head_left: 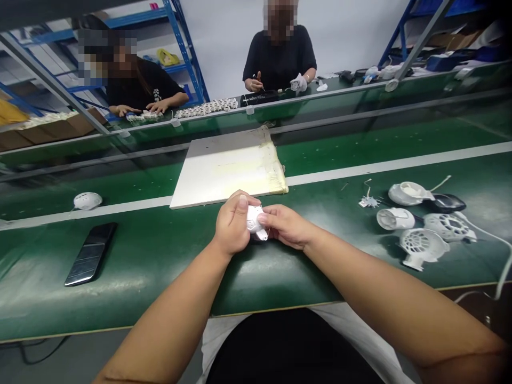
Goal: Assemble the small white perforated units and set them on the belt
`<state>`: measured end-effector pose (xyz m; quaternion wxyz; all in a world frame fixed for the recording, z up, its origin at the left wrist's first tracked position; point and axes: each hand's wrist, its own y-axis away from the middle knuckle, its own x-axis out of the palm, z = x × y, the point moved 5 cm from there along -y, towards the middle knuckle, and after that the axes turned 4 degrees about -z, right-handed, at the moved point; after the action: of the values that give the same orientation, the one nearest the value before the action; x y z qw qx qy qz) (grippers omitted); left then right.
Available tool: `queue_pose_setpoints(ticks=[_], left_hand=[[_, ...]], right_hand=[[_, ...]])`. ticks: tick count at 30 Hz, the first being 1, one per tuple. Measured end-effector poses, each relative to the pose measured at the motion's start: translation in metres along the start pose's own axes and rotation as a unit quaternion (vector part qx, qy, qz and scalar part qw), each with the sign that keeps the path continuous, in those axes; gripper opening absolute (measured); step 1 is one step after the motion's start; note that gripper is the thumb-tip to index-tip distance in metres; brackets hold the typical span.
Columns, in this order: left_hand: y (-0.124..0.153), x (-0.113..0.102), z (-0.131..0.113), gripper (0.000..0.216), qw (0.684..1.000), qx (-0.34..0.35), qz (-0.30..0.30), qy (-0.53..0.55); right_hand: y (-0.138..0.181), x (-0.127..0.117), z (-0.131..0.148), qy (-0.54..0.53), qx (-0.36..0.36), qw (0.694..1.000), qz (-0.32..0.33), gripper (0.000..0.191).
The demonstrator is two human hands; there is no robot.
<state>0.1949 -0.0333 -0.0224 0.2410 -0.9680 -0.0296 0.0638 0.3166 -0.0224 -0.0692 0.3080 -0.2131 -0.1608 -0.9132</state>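
Observation:
Between my two hands, just above the green tabletop, is a small white plastic housing [253, 217] with a short tab pointing down toward me. My left hand [234, 224] wraps round its left side, thumb laid along the top. From the right, my right hand [285, 226] pinches it between thumb and fingers; the fingertips underneath are partly hidden. A white board [228, 168] with a worn, yellowed right edge lies just beyond my hands.
White vented shells [424, 245], a white cylindrical part [395, 218], a small wired part [368, 201] and a black mouse [448, 202] lie right. Left are a phone [91, 253] and a white dome [87, 200]. Two people [280, 58] work across a rail [336, 95].

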Motion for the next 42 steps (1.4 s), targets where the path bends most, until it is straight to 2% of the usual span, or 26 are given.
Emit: queue_pose_setpoints(ticks=[4, 6, 7, 8, 10, 12, 13, 15, 17, 19, 22, 25, 27, 31, 36, 42], left_hand=[[-0.003, 0.002, 0.004, 0.049, 1.0, -0.005, 0.007, -0.02], [-0.005, 0.002, 0.01, 0.048, 1.0, -0.009, 0.014, -0.025], [-0.006, 0.001, 0.015, 0.049, 1.0, -0.017, 0.01, -0.018], [-0.007, 0.0, 0.021, 0.053, 0.999, -0.034, 0.004, 0.0], [-0.008, -0.001, 0.035, 0.065, 0.993, -0.099, 0.015, 0.055], [-0.008, 0.002, 0.043, 0.073, 0.981, -0.157, 0.067, 0.088], [-0.007, 0.004, 0.043, 0.072, 0.978, -0.163, 0.097, 0.084], [-0.008, 0.007, 0.035, 0.064, 0.982, -0.123, 0.138, 0.048], [-0.006, 0.011, 0.024, 0.06, 0.983, -0.07, 0.17, 0.024], [-0.001, 0.019, 0.016, 0.059, 0.976, -0.044, 0.213, 0.012], [0.009, 0.03, 0.013, 0.062, 0.966, -0.023, 0.255, -0.032], [0.012, 0.034, 0.013, 0.065, 0.968, -0.003, 0.24, -0.074], [0.013, 0.036, 0.012, 0.06, 0.967, 0.009, 0.237, -0.089], [0.014, 0.039, 0.004, 0.049, 0.955, 0.031, 0.27, -0.117], [0.016, 0.041, -0.007, 0.048, 0.947, 0.046, 0.289, -0.135], [0.016, 0.046, -0.002, 0.05, 0.953, 0.013, 0.269, -0.142]], right_hand=[[-0.003, -0.003, 0.0, 0.023, 0.007, 1.0, 0.005, 0.045], [-0.005, -0.009, 0.007, 0.094, -0.026, 0.995, -0.017, 0.045], [-0.004, -0.012, 0.015, 0.157, -0.067, 0.984, -0.046, 0.044], [-0.003, -0.016, 0.024, 0.234, -0.123, 0.961, -0.082, 0.044], [0.005, -0.018, 0.044, 0.392, -0.243, 0.876, -0.142, 0.051], [0.014, -0.014, 0.055, 0.49, -0.322, 0.798, -0.141, 0.061], [0.016, -0.012, 0.056, 0.506, -0.343, 0.782, -0.126, 0.063], [0.019, -0.013, 0.057, 0.462, -0.37, 0.797, -0.121, 0.064], [0.019, -0.02, 0.057, 0.361, -0.377, 0.838, -0.156, 0.064], [0.015, -0.026, 0.051, 0.271, -0.349, 0.88, -0.173, 0.06], [0.007, -0.025, 0.041, 0.225, -0.296, 0.918, -0.135, 0.052], [0.006, -0.023, 0.038, 0.206, -0.287, 0.929, -0.11, 0.054], [0.007, -0.021, 0.038, 0.197, -0.272, 0.937, -0.101, 0.06], [0.009, -0.018, 0.035, 0.228, -0.22, 0.944, -0.096, 0.065], [0.012, -0.016, 0.033, 0.209, -0.204, 0.951, -0.1, 0.063], [0.002, -0.019, 0.025, 0.193, -0.16, 0.964, -0.088, 0.058]])
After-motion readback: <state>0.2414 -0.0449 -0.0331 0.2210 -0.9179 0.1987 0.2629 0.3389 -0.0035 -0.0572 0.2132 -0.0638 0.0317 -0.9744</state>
